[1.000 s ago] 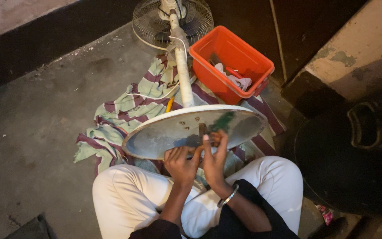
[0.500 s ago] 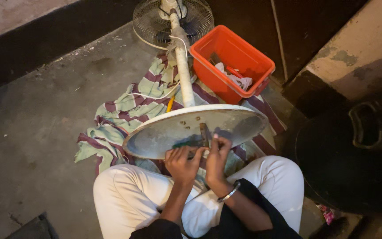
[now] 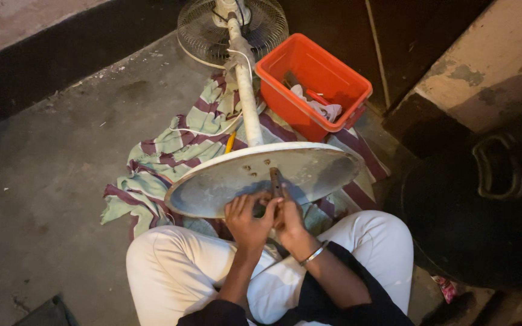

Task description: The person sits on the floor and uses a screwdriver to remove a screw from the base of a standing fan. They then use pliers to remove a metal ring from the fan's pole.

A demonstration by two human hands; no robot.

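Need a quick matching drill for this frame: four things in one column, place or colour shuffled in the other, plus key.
Things:
1. crate
2. fan base
3. striped cloth
4. bangle

Descriptions:
A. on the right wrist
B. orange, right of the fan pole
C. round, pale, tilted up before both hands
D. spread on the floor under the fan

Pairs: 1-B, 2-C, 3-D, 4-A

Bare concrete floor (image 3: 49,181) lies open to the left of the round fan base (image 3: 225,181), while the red tub (image 3: 312,84) and dark pot (image 3: 472,229) crowd the right, the pole (image 3: 246,96) blocking straight ahead.
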